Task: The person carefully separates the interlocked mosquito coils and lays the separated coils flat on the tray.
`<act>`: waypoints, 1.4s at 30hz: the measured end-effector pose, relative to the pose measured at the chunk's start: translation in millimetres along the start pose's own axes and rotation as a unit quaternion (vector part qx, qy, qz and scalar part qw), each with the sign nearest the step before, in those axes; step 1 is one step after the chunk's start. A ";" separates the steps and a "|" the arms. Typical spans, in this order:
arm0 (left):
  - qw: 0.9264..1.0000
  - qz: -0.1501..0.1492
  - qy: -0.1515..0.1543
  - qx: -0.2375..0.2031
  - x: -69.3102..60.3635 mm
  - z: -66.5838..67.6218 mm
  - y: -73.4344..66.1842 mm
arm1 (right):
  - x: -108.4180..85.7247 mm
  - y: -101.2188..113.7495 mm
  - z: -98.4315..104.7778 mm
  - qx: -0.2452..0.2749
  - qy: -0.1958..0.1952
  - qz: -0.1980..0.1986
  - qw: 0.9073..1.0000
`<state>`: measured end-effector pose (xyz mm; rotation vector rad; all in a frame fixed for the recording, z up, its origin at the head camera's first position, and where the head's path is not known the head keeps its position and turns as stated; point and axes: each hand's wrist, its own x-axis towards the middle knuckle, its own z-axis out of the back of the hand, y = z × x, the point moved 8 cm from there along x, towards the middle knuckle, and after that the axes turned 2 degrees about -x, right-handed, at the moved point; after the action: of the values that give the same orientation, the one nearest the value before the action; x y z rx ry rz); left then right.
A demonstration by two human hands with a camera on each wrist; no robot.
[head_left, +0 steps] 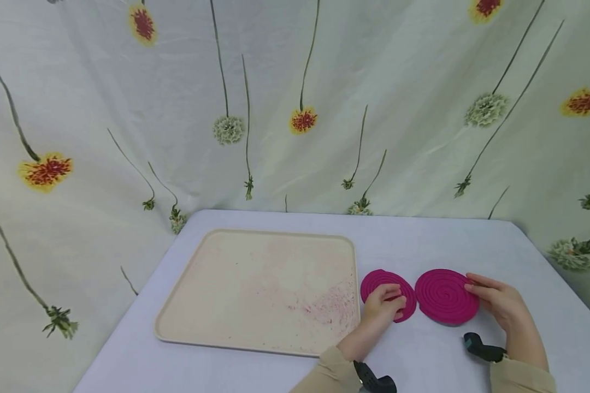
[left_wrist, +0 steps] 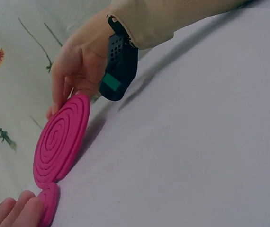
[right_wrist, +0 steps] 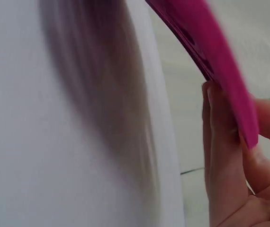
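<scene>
The person's right hand [head_left: 505, 305] pinched the edge of the right pink coil [head_left: 446, 296] between the thumb and fingers. That side was tipped up off the white surface [head_left: 437, 240], with a shadow under it. The left hand [head_left: 381, 308] had its fingers bent over the left pink coil [head_left: 388, 277], but I could not tell if they pinched it. Both flat, round coils were side by side, touching, between the surface's right edge and a big cream tray [head_left: 226, 289]. Pink bits dotted the tray's near right corner. A flowery cloth [head_left: 177, 82] hung past the surface's far edge.
</scene>
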<state>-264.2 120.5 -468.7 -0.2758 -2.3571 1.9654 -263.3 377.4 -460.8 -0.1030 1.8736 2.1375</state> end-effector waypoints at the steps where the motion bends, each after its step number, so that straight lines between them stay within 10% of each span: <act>1: 1.000 -0.003 0.002 -0.007 0.2 0.9 -1.8 | -0.9 1.8 -0.4 0.009 -0.006 0.002 1.000; 20: 0.991 -0.129 0.018 -0.007 16.3 60.8 -84.7 | 54.0 -3.1 -12.5 0.192 -0.030 0.115 0.974; 32: 0.966 -0.178 0.142 0.118 -20.3 65.4 -139.8 | -44.6 100.3 -99.8 0.255 0.043 0.165 0.952; 42: 0.952 -0.220 0.162 0.135 -15.7 90.0 -141.1 | -62.2 112.2 -139.4 0.222 0.085 0.177 0.955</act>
<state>-277.1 6.4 -346.0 -0.0437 -1.7390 1.8254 -253.4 218.2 -358.8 0.1622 2.5953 1.8936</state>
